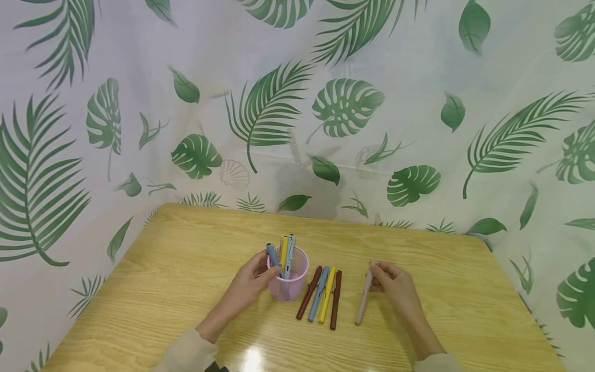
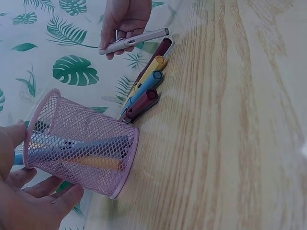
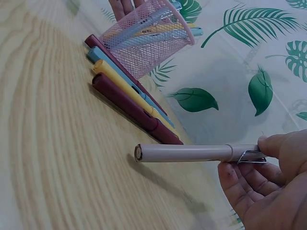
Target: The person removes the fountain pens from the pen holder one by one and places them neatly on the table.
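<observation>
My left hand [image 1: 251, 279] grips the rim and side of a pink mesh pen cup [image 2: 81, 139]. Inside the cup lean a slate-blue pen [image 1: 272, 253], a yellow pen [image 1: 283, 248] and a light blue pen [image 1: 289, 256]. By its clip end, my right hand [image 1: 395, 284] pinches a pale pinkish-grey pen [image 3: 187, 153], whose other end points toward the near side of the table. Between the hands several capped pens lie side by side: a dark red pen [image 1: 309, 292], a blue pen [image 1: 318, 294], a yellow pen [image 1: 327, 295] and another dark red pen [image 1: 336, 299].
Everything stands on a light wood-grain table [image 1: 186, 248]. Behind it and along both sides hangs a white cloth [image 1: 288, 51] printed with green leaves. A small dark object [image 1: 216, 367] shows at the bottom edge beside the left sleeve.
</observation>
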The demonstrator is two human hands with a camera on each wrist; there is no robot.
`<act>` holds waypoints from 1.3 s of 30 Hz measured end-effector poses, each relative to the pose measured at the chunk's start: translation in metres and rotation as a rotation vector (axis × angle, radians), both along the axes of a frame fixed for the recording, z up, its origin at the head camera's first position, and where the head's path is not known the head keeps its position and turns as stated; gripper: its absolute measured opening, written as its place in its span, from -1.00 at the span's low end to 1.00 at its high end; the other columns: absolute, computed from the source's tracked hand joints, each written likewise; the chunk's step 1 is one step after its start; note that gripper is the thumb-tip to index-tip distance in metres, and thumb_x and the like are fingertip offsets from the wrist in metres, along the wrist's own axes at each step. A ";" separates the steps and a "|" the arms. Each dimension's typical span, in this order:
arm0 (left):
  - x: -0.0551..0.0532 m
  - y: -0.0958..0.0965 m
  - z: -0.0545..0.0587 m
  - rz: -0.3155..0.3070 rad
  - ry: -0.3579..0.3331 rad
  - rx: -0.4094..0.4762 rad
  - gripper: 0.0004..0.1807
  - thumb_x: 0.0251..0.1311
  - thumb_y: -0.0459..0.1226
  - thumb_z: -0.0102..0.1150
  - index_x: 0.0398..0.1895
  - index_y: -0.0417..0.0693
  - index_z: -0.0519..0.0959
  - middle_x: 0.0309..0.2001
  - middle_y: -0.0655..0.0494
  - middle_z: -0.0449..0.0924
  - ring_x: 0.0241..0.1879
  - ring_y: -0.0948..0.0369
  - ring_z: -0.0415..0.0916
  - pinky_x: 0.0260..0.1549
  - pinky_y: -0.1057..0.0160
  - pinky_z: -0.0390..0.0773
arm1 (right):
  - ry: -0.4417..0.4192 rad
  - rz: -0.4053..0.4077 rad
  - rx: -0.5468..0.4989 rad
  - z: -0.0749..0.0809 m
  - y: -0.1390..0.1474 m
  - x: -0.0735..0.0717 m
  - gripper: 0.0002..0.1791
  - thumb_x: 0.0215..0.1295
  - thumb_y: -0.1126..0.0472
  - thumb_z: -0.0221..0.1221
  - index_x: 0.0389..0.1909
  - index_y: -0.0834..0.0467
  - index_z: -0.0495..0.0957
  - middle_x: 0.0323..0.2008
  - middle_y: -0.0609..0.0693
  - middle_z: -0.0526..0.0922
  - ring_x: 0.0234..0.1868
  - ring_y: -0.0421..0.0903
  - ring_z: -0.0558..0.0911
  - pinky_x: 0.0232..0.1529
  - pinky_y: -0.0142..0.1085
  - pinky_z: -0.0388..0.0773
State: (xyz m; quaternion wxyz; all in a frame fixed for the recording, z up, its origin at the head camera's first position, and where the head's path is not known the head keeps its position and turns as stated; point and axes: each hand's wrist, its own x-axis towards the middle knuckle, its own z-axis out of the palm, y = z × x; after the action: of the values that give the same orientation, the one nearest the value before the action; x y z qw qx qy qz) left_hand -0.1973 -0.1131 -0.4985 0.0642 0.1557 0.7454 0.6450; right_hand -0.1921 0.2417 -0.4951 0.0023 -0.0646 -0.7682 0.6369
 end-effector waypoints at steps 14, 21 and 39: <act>-0.001 0.003 0.000 0.039 0.005 0.030 -0.34 0.51 -0.21 0.17 0.55 -0.28 0.23 0.27 -0.27 0.53 0.26 -0.15 0.51 0.25 -0.07 0.53 | -0.050 0.014 0.034 -0.008 -0.016 -0.002 -0.49 0.58 0.13 0.15 0.22 0.53 0.48 -0.20 0.13 0.64 -0.25 -0.08 0.67 -0.13 -0.23 0.74; 0.000 0.003 0.001 0.041 -0.005 0.017 -0.33 0.51 -0.18 0.18 0.55 -0.25 0.23 0.25 -0.22 0.54 0.24 -0.10 0.52 0.23 -0.05 0.55 | -0.066 0.012 0.077 -0.011 -0.024 -0.003 -0.49 0.58 0.13 0.15 0.24 0.52 0.48 -0.18 0.18 0.66 -0.22 -0.06 0.66 -0.16 -0.22 0.75; -0.001 0.004 0.000 0.038 -0.004 0.007 -0.33 0.51 -0.19 0.18 0.55 -0.26 0.22 0.27 -0.22 0.54 0.26 -0.13 0.51 0.24 -0.04 0.55 | -0.039 -0.063 0.131 -0.021 -0.046 -0.007 -0.57 0.52 0.24 0.21 0.13 0.57 0.52 -0.38 0.15 0.72 -0.45 -0.11 0.67 -0.44 -0.27 0.74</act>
State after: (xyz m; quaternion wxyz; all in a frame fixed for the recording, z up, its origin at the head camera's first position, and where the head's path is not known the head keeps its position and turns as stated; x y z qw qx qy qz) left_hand -0.1983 -0.1090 -0.4989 0.0531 0.1405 0.7457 0.6491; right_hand -0.1992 0.1957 -0.5165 0.0113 -0.1008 -0.8058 0.5835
